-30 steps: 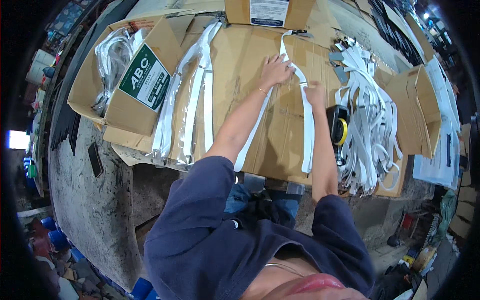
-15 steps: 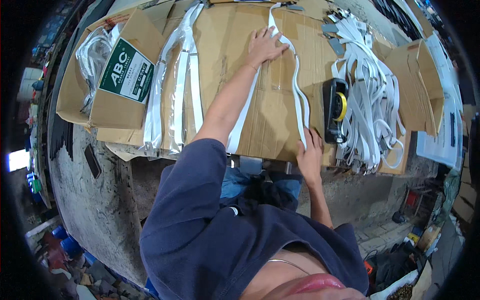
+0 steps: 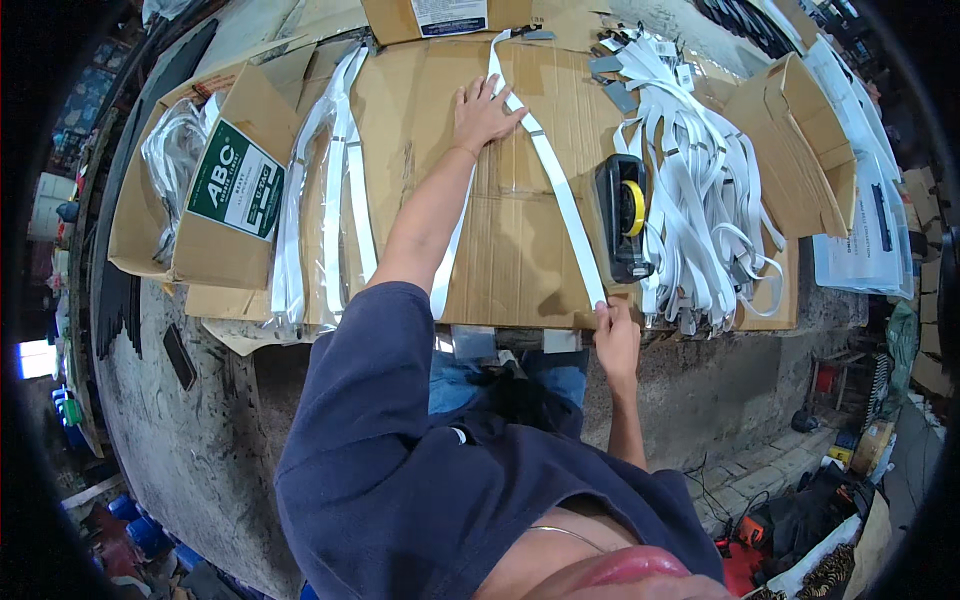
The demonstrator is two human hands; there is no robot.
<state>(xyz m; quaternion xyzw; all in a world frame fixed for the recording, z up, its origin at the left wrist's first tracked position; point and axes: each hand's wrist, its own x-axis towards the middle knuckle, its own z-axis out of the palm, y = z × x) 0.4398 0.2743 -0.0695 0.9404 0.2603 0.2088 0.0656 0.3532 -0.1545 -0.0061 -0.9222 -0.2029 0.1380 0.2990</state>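
A pair of white suspenders [image 3: 563,200] lies in an upside-down V on the cardboard sheet. My left hand [image 3: 486,114] rests flat with fingers spread, pressing on the straps near their upper join. At the front edge of the cardboard, my right hand [image 3: 617,343] pinches the lower part of the right strap, which runs straight and taut. Grey card pieces [image 3: 473,342] hang at the front edge below the straps. My left forearm covers part of the left strap. Beside that arm lie finished-looking white straps in clear plastic sleeves [image 3: 335,215].
A black tape dispenser [image 3: 609,220] with a yellow core stands right of the straps, beside a heap of white suspenders [image 3: 700,190]. Open cardboard boxes stand left [image 3: 150,255] and right [image 3: 790,150]; another box [image 3: 390,22] is at the back. A phone [image 3: 180,357] lies at left.
The right strap was slack and wavy; now it is pulled straight. My right hand has closed on its lower part. The view has shifted, showing more of the back box.
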